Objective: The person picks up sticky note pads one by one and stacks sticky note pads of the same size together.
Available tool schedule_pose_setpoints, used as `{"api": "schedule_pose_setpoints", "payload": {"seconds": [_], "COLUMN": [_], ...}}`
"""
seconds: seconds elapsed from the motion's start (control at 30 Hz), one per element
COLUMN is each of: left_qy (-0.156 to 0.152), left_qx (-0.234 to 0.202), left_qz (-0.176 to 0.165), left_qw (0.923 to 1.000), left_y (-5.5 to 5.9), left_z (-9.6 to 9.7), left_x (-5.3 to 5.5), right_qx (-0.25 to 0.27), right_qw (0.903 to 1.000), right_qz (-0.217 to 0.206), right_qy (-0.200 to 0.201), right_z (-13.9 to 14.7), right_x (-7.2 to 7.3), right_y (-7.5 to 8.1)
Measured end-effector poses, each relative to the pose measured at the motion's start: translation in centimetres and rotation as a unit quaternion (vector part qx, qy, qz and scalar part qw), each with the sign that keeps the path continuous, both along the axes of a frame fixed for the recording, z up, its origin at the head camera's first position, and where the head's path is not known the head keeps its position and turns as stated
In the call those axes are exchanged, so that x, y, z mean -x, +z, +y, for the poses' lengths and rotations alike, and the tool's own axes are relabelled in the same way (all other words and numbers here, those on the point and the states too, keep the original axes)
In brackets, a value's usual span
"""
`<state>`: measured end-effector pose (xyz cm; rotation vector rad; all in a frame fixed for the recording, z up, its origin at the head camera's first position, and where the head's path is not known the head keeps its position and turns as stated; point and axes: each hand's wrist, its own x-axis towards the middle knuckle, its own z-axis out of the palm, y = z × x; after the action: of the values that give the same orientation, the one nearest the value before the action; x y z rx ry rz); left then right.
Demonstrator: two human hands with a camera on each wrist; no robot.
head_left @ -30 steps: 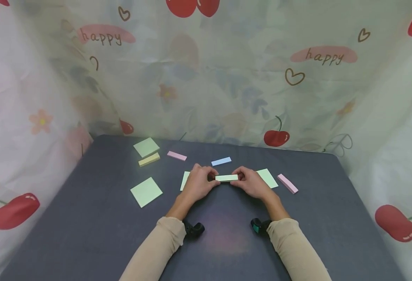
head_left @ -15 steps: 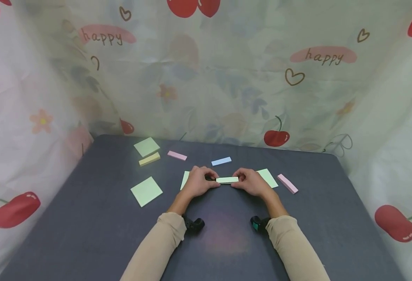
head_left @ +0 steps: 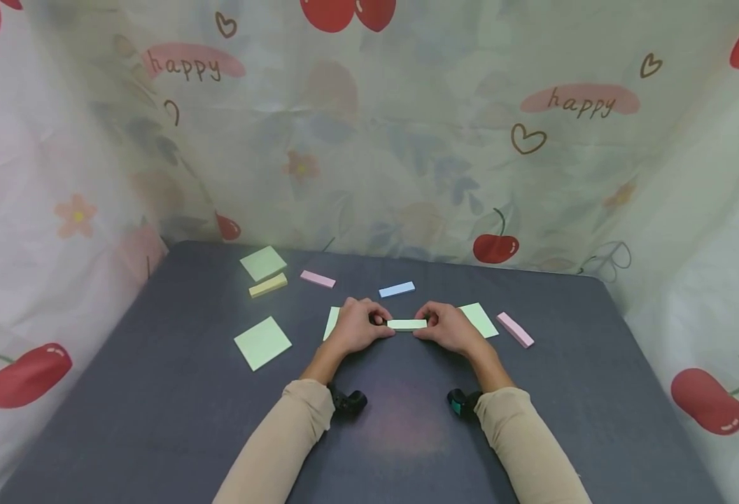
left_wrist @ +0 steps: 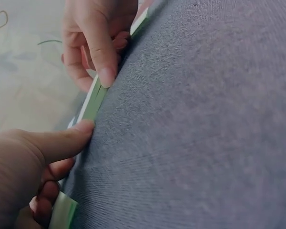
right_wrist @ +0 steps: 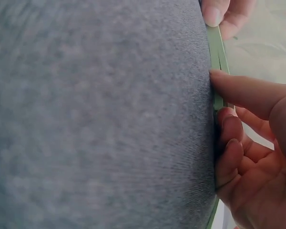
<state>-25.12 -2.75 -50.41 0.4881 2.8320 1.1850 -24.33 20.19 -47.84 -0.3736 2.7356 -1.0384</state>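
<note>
Pale green strip (head_left: 406,325) sits near the middle of the dark grey tabletop (head_left: 401,448), spanning the gap between the two hands, its length running from side to side. The left hand (head_left: 358,327) pinches one end, thumb on the near side and fingers curled behind; the right hand (head_left: 450,329) grips the other end the same way. In the left wrist view a thin dark line runs lengthwise along the strip's side. Whether its underside touches the cloth is hard to make out from these angles.

A pale green square (head_left: 479,320) shows partly from behind the right hand, and just beyond it, farther right, a pink bar (head_left: 516,330) lies at a slant. Another green piece (head_left: 331,323) is mostly covered by the left hand. Beyond the hands lie a blue bar (head_left: 397,289) and, to its left, a second pink bar (head_left: 318,279). Farther left, a yellow bar (head_left: 268,285) lies just in front of a far green square (head_left: 264,264), while a larger-looking green square (head_left: 263,343) lies nearer the person. Behind the table hangs a curtain (head_left: 376,140) printed with cherries, hearts and "happy".
</note>
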Motion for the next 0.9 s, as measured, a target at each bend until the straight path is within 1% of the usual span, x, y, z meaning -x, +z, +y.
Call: {"api": "schedule_pose_setpoints", "payload": {"seconds": [0.13,0.2,0.3,0.4,0.53,0.67,0.9], "left_qy": [-0.002,-0.005,-0.010,-0.011,-0.002,0.021,0.079], "left_qx": [0.013,0.015,0.001,-0.019,-0.034,-0.029,0.014], "left_qz": [-0.005,-0.013,-0.018,-0.009,0.007,0.012,0.018], "left_qw": [0.9999,0.9998,0.9998,0.9997,0.9994,0.9993,0.9966], "left_y": [0.2,0.4,0.9,1.4,2.0,2.3,2.2], "left_z": [0.0,0.0,-0.2,-0.5,-0.9,-1.0,-0.8], "left_x": [-0.1,-0.1,0.0,0.4,0.9,1.4,2.3], "right_qx": [-0.011,-0.018,-0.032,-0.041,-0.042,-0.039,-0.037], "right_qw": [0.9999,0.9997,0.9992,0.9989,0.9990,0.9992,0.9993], "right_qz": [-0.006,-0.012,-0.020,-0.019,-0.011,0.000,0.008], "right_qy": [0.008,0.011,0.014,0.009,0.002,0.000,-0.008], "right_z": [0.0,0.1,0.3,0.4,0.5,0.5,0.4], "right_x": [0.1,0.2,0.3,0.5,0.9,1.6,3.9], "right_y": [0.2,0.3,0.6,1.0,1.4,1.6,1.3]}}
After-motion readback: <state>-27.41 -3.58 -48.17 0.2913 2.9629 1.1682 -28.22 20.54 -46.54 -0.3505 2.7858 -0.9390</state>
